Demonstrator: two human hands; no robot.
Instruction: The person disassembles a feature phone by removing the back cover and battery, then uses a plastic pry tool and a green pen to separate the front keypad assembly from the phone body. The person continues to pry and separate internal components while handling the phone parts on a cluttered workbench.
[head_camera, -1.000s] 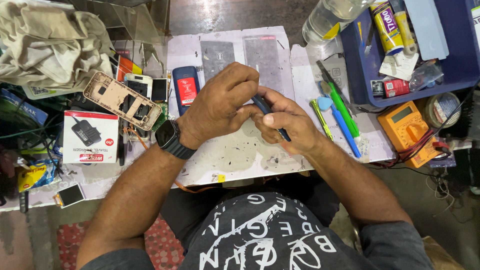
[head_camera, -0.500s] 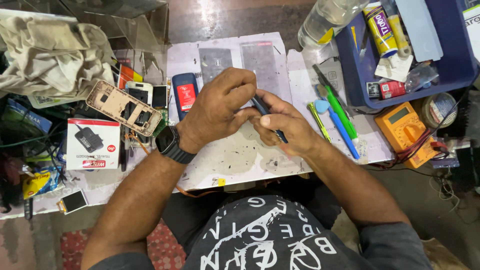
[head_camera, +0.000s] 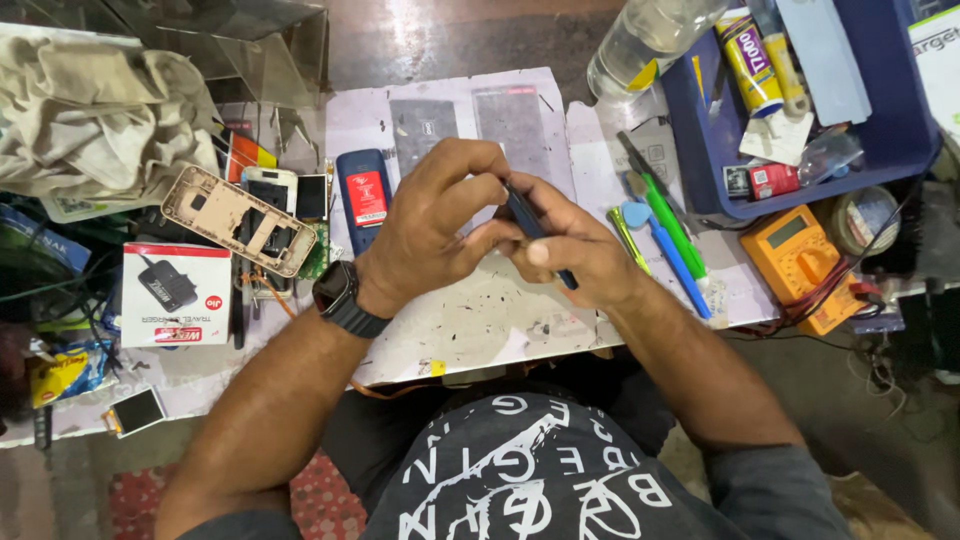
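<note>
Both hands meet over the middle of a stained white work mat (head_camera: 470, 320). My left hand (head_camera: 435, 230), with a black watch on its wrist, curls over the top end of a slim dark phone body (head_camera: 530, 225). My right hand (head_camera: 570, 250) grips the same phone body from below and the right, thumb pressed on its edge. The phone body is tilted on its side, and most of it is hidden by my fingers. A blue phone part with a red battery (head_camera: 365, 195) lies flat on the mat just left of my left hand.
A gold phone frame (head_camera: 225, 215) and small parts lie left, with a red-and-white box (head_camera: 175, 295) and a crumpled cloth (head_camera: 95, 120). Green and blue tools (head_camera: 670, 235) lie right, beside an orange multimeter (head_camera: 800, 260). A blue tray (head_camera: 800, 100) holds tubes; a clear bottle (head_camera: 650, 40) lies behind.
My hands stay locked on the dark phone body with only small finger shifts. The view has drifted slightly.
</note>
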